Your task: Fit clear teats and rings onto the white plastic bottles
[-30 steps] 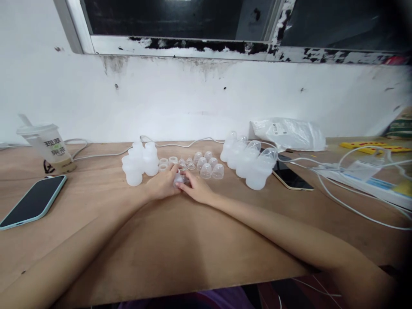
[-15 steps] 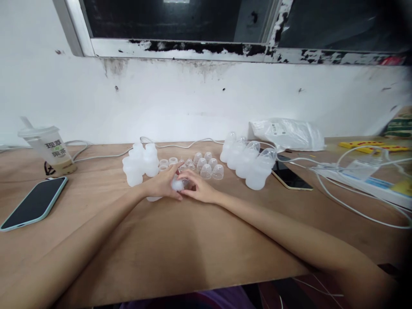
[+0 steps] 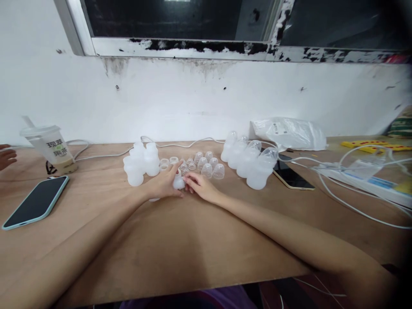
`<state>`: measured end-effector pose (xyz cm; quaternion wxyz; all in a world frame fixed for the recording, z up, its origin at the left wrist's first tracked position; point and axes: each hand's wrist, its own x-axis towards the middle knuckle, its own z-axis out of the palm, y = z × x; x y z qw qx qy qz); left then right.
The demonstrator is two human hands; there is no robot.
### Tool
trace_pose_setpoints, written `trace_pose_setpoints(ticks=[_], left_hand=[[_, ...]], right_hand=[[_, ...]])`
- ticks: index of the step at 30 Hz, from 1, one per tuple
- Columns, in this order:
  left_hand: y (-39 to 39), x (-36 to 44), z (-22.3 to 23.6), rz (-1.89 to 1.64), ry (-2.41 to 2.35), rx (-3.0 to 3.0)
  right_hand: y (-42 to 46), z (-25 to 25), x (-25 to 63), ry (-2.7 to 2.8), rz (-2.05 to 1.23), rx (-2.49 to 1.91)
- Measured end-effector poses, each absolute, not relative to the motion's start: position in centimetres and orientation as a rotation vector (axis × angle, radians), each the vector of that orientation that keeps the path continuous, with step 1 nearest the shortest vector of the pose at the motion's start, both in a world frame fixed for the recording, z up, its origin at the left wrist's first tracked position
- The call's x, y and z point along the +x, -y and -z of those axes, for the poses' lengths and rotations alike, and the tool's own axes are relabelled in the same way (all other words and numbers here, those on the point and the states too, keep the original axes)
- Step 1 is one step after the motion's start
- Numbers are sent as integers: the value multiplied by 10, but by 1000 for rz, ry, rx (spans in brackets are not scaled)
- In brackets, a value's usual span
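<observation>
My left hand [image 3: 165, 182] is wrapped round a milky-white baby bottle [image 3: 179, 182], whose upper part shows between thumb and fingers. A bit of white also shows below the palm. Fingers of my right hand [image 3: 200, 186] are pinched together close against the bottle's top; what they hold is too small to make out. Just beyond the hands are white bottle rings [image 3: 174, 160], clear nipples [image 3: 191, 164] and several clear dome caps [image 3: 207, 170].
Several milky bottle bodies [image 3: 134, 171] stand left of the hands, and capped bottles [image 3: 257, 174] stand in a row at right. Phones [image 3: 36, 202], a drink cup [image 3: 48, 150], a plastic bag [image 3: 289, 134], cables and a power strip [image 3: 370, 182] surround them. Another person's hand [image 3: 7, 156] shows at far left.
My right hand has closed from a wide curve round the bottle's top into a pinch beside it. Another person's hand has come into view at far left.
</observation>
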<state>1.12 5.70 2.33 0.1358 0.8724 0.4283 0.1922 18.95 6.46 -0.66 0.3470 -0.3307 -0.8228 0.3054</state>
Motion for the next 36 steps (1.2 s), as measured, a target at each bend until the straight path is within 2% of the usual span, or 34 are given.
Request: trace_pose_setpoints(ticks=[3,7,11,15,22,29,36], left_hand=[[-55,10,-25,-579,-1261,2509],[-53,10,-31,-607,-1317,2444],[-55,5,-41,-773,-1392,2423],[-58,-6,-53,-905,-1506,2471],[-60,-26,-75,-625,-1756,2673],[-54,-36,-91,-305,-1720,2700],[-57,-40,-88,-222,-1814,2798]], right_hand=[[-66,5,195,2144,-727,-732],[-74,6,207,2128,-381,-581],[-81,9,215,2106,-193,-658],[-75,10,213,2219,-175,-727],[-68,6,208,2352,-134,-673],[-68,7,208,2401,-100,-711],[-68,7,207,2432,-57,-718]])
